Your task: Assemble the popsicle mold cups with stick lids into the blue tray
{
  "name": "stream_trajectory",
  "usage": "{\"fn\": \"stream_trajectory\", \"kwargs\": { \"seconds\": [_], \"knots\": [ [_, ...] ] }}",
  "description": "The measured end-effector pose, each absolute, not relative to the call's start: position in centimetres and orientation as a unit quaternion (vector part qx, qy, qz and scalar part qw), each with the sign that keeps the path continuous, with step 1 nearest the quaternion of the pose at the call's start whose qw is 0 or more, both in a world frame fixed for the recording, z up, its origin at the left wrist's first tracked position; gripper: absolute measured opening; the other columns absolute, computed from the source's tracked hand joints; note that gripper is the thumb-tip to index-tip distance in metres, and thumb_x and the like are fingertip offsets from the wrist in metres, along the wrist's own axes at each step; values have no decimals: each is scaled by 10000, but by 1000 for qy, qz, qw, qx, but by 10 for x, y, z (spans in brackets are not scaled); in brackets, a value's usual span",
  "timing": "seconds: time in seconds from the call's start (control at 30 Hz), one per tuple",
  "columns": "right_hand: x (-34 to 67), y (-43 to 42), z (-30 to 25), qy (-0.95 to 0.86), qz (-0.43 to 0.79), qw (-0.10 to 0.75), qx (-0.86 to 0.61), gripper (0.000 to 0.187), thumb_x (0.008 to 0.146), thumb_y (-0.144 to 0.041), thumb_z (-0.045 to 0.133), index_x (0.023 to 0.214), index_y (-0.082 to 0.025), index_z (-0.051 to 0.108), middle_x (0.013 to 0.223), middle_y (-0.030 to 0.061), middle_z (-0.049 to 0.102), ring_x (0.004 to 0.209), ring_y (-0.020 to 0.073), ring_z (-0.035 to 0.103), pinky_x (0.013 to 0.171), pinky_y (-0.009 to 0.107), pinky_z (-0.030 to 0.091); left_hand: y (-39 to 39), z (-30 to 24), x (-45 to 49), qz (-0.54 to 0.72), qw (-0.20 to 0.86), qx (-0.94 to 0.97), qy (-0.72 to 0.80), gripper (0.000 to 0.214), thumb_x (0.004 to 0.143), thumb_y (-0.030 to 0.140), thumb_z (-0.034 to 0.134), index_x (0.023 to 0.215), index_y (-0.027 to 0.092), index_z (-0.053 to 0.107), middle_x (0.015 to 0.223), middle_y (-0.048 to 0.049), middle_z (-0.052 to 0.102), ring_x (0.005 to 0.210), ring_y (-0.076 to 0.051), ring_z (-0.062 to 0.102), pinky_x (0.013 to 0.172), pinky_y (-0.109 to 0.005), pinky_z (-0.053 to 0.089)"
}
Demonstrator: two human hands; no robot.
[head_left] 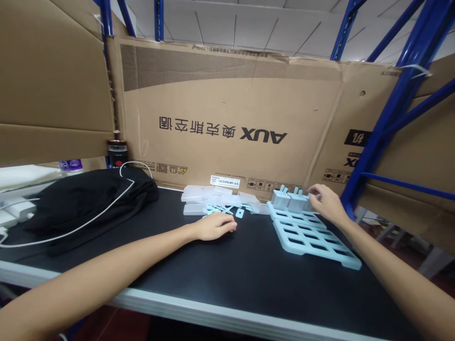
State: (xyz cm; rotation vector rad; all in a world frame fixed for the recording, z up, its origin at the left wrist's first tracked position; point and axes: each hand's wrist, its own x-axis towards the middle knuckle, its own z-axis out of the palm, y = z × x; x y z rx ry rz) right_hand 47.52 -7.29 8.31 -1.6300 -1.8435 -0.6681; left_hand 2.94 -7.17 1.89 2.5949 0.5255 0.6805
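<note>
One light-blue slotted rack (322, 254) lies toward the right of the black table (256, 274), its long axis seemingly running far-left to near-right. Pronged boxes (295, 203) stand at its far end, prongs up; the right hand (327, 202) bends around the rightmost, whether gripping I cannot tell. Open tabletop separates the rack from the left hand (215, 226), loosely curled, contents hidden, near blue pieces (240, 213) and translucent boxes (199, 193). Cardboard (220, 104) walls the far edge; black cloth (88, 203) crowds the left.

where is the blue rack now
The rack is right of centre in the head view, on the table, with the right hand at its far end.
</note>
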Motion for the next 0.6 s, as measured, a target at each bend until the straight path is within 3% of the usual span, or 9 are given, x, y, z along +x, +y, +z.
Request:
{"fn": "stream_trajectory", "kwargs": {
  "seconds": [0.2,0.6],
  "knots": [
    [454,-71,76,-721,-240,168,-627,332,841,-239,416,1009,-179,696,1048,117,663,1035,266,590,915,376,442,-70,17,29,241,202,931,185,366,1018,378,351,913,198,652,920,-28,705,896,-170,648,873,-293,462],
    [457,-65,68,-696,-223,128,-671,355,834,-200,435,1084,-180,686,1040,116,642,1037,257,591,918,344,419,-75,21,28,234,171,940,178,394,1027,383,329,901,196,652,923,-23,693,889,-161,638,858,-274,449]
  ]
}}
